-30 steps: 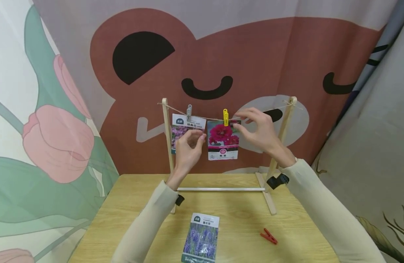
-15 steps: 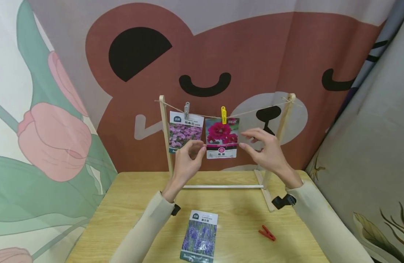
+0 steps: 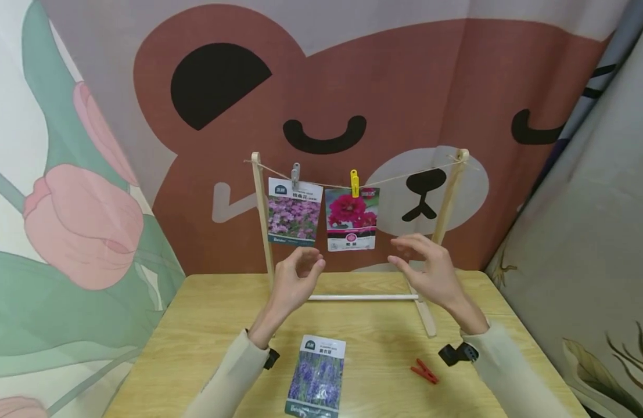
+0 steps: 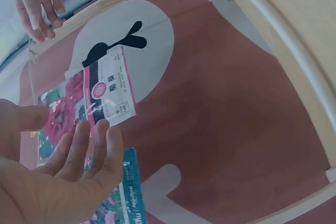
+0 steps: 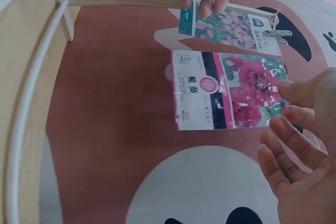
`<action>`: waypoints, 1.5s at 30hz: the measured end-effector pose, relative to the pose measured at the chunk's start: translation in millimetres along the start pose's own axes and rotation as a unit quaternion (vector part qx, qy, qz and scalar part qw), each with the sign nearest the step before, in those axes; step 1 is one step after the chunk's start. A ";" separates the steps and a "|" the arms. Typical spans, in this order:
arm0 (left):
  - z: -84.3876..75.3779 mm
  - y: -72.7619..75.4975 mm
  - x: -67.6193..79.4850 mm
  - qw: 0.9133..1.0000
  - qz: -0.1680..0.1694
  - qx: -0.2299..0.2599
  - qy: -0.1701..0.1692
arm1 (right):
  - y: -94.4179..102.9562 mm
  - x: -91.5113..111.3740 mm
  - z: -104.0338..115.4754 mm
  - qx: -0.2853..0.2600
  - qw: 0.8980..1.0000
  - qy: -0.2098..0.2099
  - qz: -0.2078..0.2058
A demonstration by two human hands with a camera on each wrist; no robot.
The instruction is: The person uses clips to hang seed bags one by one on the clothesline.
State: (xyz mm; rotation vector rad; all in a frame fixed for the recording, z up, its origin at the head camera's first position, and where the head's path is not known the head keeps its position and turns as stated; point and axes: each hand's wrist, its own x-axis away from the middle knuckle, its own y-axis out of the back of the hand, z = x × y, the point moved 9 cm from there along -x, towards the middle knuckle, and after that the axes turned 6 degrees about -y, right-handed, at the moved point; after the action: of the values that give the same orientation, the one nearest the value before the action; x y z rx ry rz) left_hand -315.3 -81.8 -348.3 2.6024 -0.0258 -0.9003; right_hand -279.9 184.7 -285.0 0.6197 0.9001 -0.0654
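Two seed packets hang from a string: a pink-flower packet (image 3: 294, 217) under a grey clothespin (image 3: 295, 175), and a magenta-flower packet (image 3: 351, 219) under a yellow clothespin (image 3: 355, 183). My left hand (image 3: 294, 280) is just below the pink-flower packet, fingers loosely bent and holding nothing. To the right of and below the magenta-flower packet is my right hand (image 3: 435, 271), relaxed and without anything in it. A purple-flower seed packet (image 3: 316, 376) lies flat on the table (image 3: 376, 348). Right of it lies a red clothespin (image 3: 424, 371).
The string (image 3: 405, 176) runs between two wooden posts, a left post (image 3: 262, 215) and a right post (image 3: 449, 197). A white rod (image 3: 363, 297) joins the stand low down. Behind it hangs a cloth printed with a bear (image 3: 237, 174).
My right hand has left the top of the magenta-flower packet and come down. My left hand has also dropped, uncovering the pink-flower packet. Both packets stay hanging.
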 end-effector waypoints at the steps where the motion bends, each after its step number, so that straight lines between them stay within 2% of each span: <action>1: 1.7 -0.2 2.8 1.000 0.000 0.000 0.003 | -0.9 3.7 -2.2 -0.001 1.000 -0.005 0.001; 5: 7.6 -3.2 13.4 1.000 0.002 0.001 0.008 | -5.1 18.8 -18.9 -0.003 1.000 -0.025 0.010; 8: 14.2 -6.7 20.7 1.000 0.004 0.010 0.023 | -7.3 28.9 -29.0 -0.007 0.999 -0.034 0.022; 12: 23.7 -12.1 29.8 0.999 0.009 0.022 0.049 | -7.3 40.1 -39.1 -0.019 0.998 -0.050 0.027; 18: 30.9 -15.6 42.2 0.998 0.013 0.020 0.063 | -7.1 55.1 -48.9 -0.014 0.997 -0.072 0.032; 28: 41.4 -13.5 56.0 0.997 -0.004 0.011 0.074 | -1.5 80.7 -57.8 0.005 0.996 -0.088 0.029; 34: 50.0 -13.9 67.0 0.996 0.005 0.014 0.093 | -0.8 93.9 -65.6 0.010 0.995 -0.093 0.025; 45: 66.9 -4.5 100.6 0.992 0.014 -0.016 0.122 | -6.4 123.6 -77.4 0.020 0.991 -0.130 0.030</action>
State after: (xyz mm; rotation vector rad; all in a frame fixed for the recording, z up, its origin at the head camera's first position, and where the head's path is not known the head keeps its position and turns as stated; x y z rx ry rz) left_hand -276.0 -115.3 -457.6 2.6569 0.0185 -0.5636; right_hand -258.9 245.0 -416.2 0.6586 0.6276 -0.1072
